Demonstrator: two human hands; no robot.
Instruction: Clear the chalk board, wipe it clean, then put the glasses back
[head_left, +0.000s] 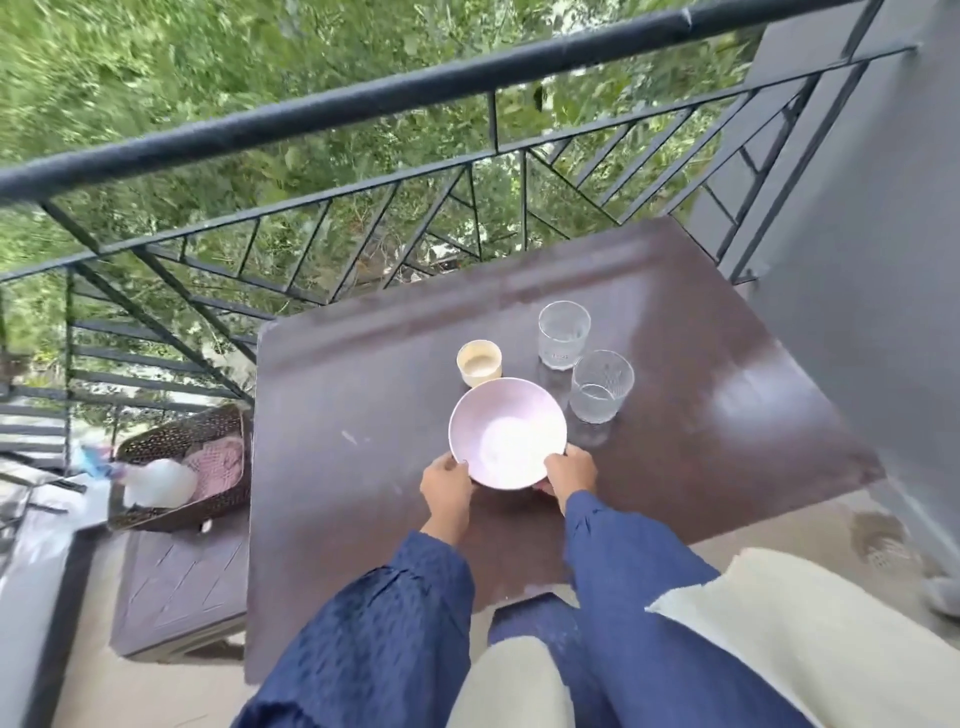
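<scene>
In the head view, your left hand (445, 480) and right hand (571, 470) grasp the pink bowl (508, 432) by opposite sides, fingers curled round its rim, probably so it lifts level off the table (727, 415). Beyond it, toward the far edge, stand the cream cup (479, 362), the far glass (563, 335) and the near glass (601, 385), not yet cleared.

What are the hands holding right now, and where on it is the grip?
The pale pink bowl, held in both hands: left hand on its near-left rim, right hand on its near-right rim.
</scene>
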